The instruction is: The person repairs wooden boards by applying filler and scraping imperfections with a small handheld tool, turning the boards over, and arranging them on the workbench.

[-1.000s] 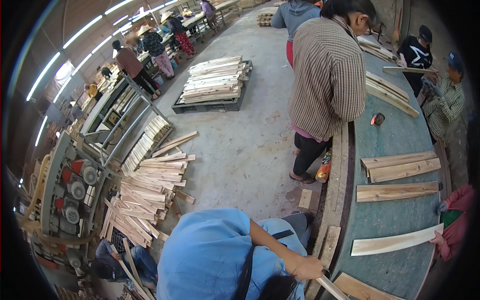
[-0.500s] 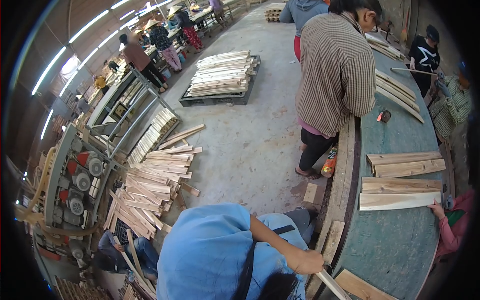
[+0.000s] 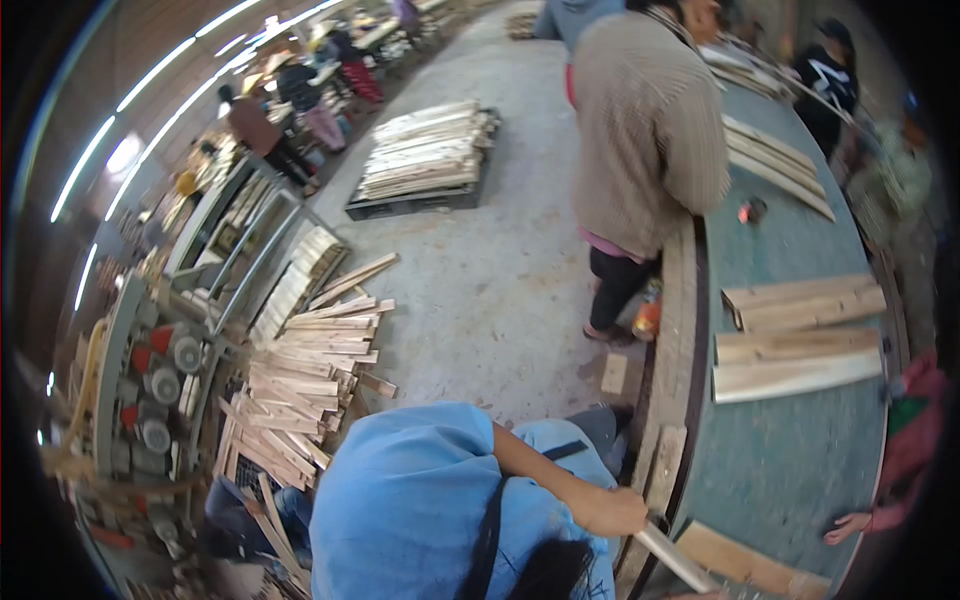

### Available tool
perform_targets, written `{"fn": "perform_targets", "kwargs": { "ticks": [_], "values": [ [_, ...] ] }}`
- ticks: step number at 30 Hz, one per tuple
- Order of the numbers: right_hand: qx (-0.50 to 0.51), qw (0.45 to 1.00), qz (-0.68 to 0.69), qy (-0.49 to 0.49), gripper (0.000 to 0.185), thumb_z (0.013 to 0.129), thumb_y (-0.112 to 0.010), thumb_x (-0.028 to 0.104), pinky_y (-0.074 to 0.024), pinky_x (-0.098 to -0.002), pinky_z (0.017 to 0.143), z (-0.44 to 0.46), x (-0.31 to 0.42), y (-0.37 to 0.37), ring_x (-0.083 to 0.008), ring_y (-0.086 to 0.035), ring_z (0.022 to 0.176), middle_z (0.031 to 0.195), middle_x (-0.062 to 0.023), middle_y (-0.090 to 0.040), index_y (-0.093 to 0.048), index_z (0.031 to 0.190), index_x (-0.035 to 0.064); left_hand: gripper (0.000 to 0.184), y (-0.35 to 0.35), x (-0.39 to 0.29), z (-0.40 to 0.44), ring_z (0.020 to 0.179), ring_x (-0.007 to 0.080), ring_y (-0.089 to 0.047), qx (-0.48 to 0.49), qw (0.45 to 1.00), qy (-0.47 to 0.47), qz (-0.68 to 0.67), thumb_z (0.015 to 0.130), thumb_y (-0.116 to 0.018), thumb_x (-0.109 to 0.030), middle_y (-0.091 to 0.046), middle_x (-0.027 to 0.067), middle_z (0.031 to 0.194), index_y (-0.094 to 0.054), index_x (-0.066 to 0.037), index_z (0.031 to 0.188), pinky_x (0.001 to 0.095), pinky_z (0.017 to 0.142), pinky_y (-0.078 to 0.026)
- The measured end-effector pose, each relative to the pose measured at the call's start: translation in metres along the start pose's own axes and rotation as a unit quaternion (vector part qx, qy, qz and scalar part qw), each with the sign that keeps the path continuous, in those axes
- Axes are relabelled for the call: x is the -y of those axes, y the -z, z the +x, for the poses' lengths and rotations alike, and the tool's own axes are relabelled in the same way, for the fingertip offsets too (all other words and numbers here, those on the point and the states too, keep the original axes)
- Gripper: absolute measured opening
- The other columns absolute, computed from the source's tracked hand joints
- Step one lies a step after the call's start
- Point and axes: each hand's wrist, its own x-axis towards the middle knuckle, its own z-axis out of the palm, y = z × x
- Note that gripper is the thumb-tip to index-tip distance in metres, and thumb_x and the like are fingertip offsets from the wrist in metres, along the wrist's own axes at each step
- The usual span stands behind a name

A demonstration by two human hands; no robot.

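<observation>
Gripping tight, your left hand (image 3: 617,512) has its fingers closed around one pale wooden strip (image 3: 672,556), held near the end!

"And the right?"

"Not in view, so I can't tell what it holds, or whether your hands are together or apart."

"Counts, please!"

"One strip in your grasp, one single board (image 3: 750,562) lying just beside it on the green table (image 3: 780,450). Farther up from your hand come two boards side by side, a pale board (image 3: 797,378) and a browner board (image 3: 797,346), and past those, another pair of boards (image 3: 795,303). Beyond them sits one small red-and-dark item (image 3: 752,210), too blurred to name."

"Where exactly does that strip lie?"

"It starts in your fist and slants away from your knuckles, over the near edge of the table. Your fist touches the strip, well apart from both pairs."

"Anyone close?"

"Across the table from your fist, one co-worker's hand (image 3: 848,527) shows below a pink sleeve (image 3: 893,515), fingers spread, holding nothing that you can see. Behind your arm, one loose heap of wooden pieces (image 3: 300,375) covers the floor, too many to count, and past it one stack (image 3: 420,150) rests on one dark pallet (image 3: 415,205)!"
</observation>
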Motion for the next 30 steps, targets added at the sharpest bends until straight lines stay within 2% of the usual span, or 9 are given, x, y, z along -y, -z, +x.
{"fn": "perform_targets", "kwargs": {
  "ticks": [3, 7, 13, 15, 19, 22, 24, 27, 30],
  "values": [
    [-0.011, 0.987, -0.068, 0.143, 0.052, 0.097, -0.047, 0.038, -0.0451, -0.0403, 0.092, 0.009, -0.058, 0.003, -0.0326, -0.057, 0.107, 0.121, -0.0261, -0.055, -0.049, 0.125, -0.0061, 0.023, -0.003, 0.001, 0.007, 0.063, 0.0351, -0.065, 0.081, 0.995, 0.054, -0.009, 0.076, -0.055, -0.005, -0.063, 0.0201, 0.071, -0.06, 0.004, 0.097, 0.0455, 0.052, -0.052],
    [0.047, 0.994, -0.005, -0.103, 0.052, 0.092, -0.053, 0.025, -0.0362, -0.0394, 0.103, -0.005, -0.009, 0.005, -0.0345, -0.05, 0.117, 0.132, -0.0268, -0.049, -0.045, 0.129, -0.011, 0.045, 0.012, 0.009, 0.009, 0.067, 0.0343, -0.065, 0.136, 0.99, 0.037, 0.024, 0.077, -0.054, -0.004, -0.064, 0.0209, 0.08, -0.05, 0.001, 0.122, 0.046, 0.056, -0.051],
    [0.068, 0.99, 0.009, -0.123, 0.054, 0.091, -0.054, 0.022, -0.048, -0.0351, 0.076, -0.007, 0.035, 0.017, -0.0265, -0.061, 0.079, 0.096, -0.0288, -0.063, -0.04, 0.132, -0.0107, 0.047, 0.029, 0.006, 0.013, 0.067, 0.0349, -0.066, 0.089, 0.992, -0.034, 0.083, 0.074, -0.055, -0.003, -0.065, 0.0258, 0.093, -0.053, -0.001, 0.121, 0.0446, 0.058, -0.053],
    [0.03, 0.999, 0.007, -0.02, 0.056, 0.09, -0.054, 0.021, -0.0485, -0.0355, 0.064, -0.011, 0.005, -0.001, -0.0265, -0.061, 0.067, 0.078, -0.0252, -0.063, -0.038, 0.133, -0.0109, 0.048, 0.029, 0.011, 0.017, 0.066, 0.0377, -0.065, 0.112, 0.992, -0.011, 0.066, 0.073, -0.057, -0.002, -0.064, 0.0279, 0.094, -0.053, 0.0, 0.121, 0.0465, 0.06, -0.053],
    [0.091, 0.994, -0.007, -0.064, 0.061, 0.088, -0.056, 0.021, -0.0433, -0.0351, 0.045, -0.003, 0.048, -0.001, -0.0217, -0.057, 0.047, 0.055, -0.0148, -0.055, -0.035, 0.133, -0.0135, 0.048, 0.034, 0.01, 0.016, 0.066, 0.041, -0.063, 0.162, 0.985, 0.024, 0.046, 0.074, -0.059, -0.003, -0.063, 0.0282, 0.083, -0.052, -0.001, 0.122, 0.0484, 0.063, -0.052],
    [0.098, 0.992, 0.008, -0.076, 0.064, 0.085, -0.061, 0.02, -0.0439, -0.036, 0.046, 0.005, 0.048, -0.018, -0.025, -0.058, 0.047, 0.054, -0.0157, -0.056, -0.036, 0.131, -0.0161, 0.046, 0.043, 0.004, 0.023, 0.067, 0.0434, -0.061, 0.192, 0.978, 0.086, -0.003, 0.077, -0.061, -0.006, -0.06, 0.0282, 0.07, -0.053, -0.002, 0.122, 0.0495, 0.066, -0.05],
    [0.1, 0.993, -0.01, -0.058, 0.064, 0.084, -0.062, 0.022, -0.0481, -0.0396, 0.048, 0.014, 0.049, -0.027, -0.0323, -0.064, 0.055, 0.059, -0.019, -0.06, -0.039, 0.129, -0.0155, 0.045, 0.045, 0.002, 0.033, 0.067, 0.0431, -0.062, 0.207, 0.974, 0.085, -0.024, 0.077, -0.06, -0.005, -0.061, 0.0291, 0.081, -0.053, 0.0, 0.12, 0.049, 0.066, -0.051],
    [0.057, 0.992, 0.087, -0.075, 0.034, 0.084, -0.064, 0.026, -0.0489, -0.0429, 0.055, 0.029, 0.049, -0.031, -0.0405, -0.063, 0.064, 0.066, -0.0249, -0.06, -0.059, 0.098, -0.0054, 0.038, 0.028, 0.021, 0.048, 0.066, 0.0364, -0.066, 0.217, 0.973, 0.044, -0.067, 0.079, -0.061, -0.005, -0.067, 0.0241, 0.091, -0.056, 0.003, 0.116, 0.0435, 0.062, -0.052],
    [0.04, 0.994, 0.064, -0.076, 0.035, 0.084, -0.064, 0.023, -0.0486, -0.0441, 0.058, 0.041, 0.054, -0.008, -0.0412, -0.063, 0.066, 0.071, -0.0266, -0.06, -0.061, 0.107, -0.0037, 0.033, 0.01, 0.027, 0.082, 0.071, 0.0166, -0.066, 0.259, 0.818, 0.205, -0.471, 0.085, -0.06, -0.006, -0.065, 0.0083, 0.092, -0.055, 0.005, 0.116, 0.0315, 0.059, -0.056]
  ]
}}
